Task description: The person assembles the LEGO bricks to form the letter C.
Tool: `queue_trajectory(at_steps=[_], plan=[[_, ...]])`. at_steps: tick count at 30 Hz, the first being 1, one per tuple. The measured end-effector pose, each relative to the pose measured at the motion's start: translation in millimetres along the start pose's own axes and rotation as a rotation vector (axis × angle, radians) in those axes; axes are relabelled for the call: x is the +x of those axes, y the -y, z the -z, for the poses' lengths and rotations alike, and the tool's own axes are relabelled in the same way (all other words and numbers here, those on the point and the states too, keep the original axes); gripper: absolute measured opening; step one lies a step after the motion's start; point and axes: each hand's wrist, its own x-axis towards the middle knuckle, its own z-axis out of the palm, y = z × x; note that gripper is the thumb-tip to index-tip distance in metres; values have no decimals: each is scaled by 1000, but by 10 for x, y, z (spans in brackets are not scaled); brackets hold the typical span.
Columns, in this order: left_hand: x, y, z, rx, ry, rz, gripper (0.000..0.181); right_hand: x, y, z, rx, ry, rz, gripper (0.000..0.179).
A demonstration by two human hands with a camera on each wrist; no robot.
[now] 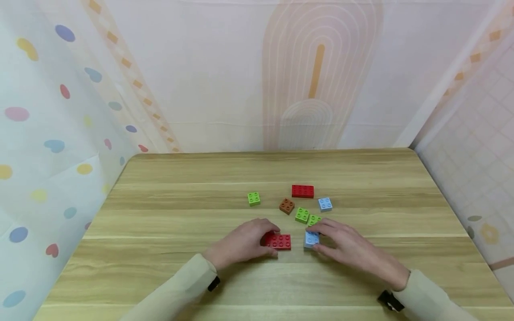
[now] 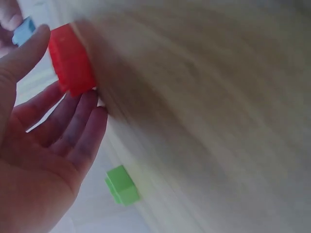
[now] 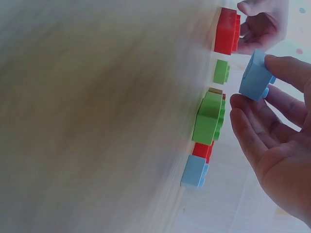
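Observation:
My left hand [image 1: 245, 243] curls around the left end of a red eight-stud toy building brick [image 1: 281, 242], thumb on the near side and fingers on the far side. In the left wrist view, the fingers touch that red brick [image 2: 73, 60] as it sits on the table. To its right, my right hand [image 1: 347, 245] pinches a light blue brick [image 1: 311, 239] between thumb and fingers. The right wrist view shows this blue brick [image 3: 255, 76] tilted and lifted off the table, its studs toward the palm. A narrow gap separates the two bricks.
Beyond the hands on the wooden table [image 1: 160, 214] lie two green bricks [image 1: 302, 215] side by side, a brown brick [image 1: 287, 206], another red brick [image 1: 303, 191] and another light blue brick [image 1: 325, 204]. A third green brick [image 1: 254, 199] sits farther left. Patterned cloth [image 1: 217, 80] stands behind.

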Motion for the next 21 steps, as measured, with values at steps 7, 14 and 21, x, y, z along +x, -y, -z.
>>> queue_trajectory(at_steps=[7,14,21], plan=[[-46,141,29,-162,14,0,46,70,41,-31,19,-53,6,41],[-80,193,42,-185,13,-32,37,151,92,-75,46,-57,12,42],[-89,189,21,-202,2,-32,34,214,143,-87,66,-43,2,44]])
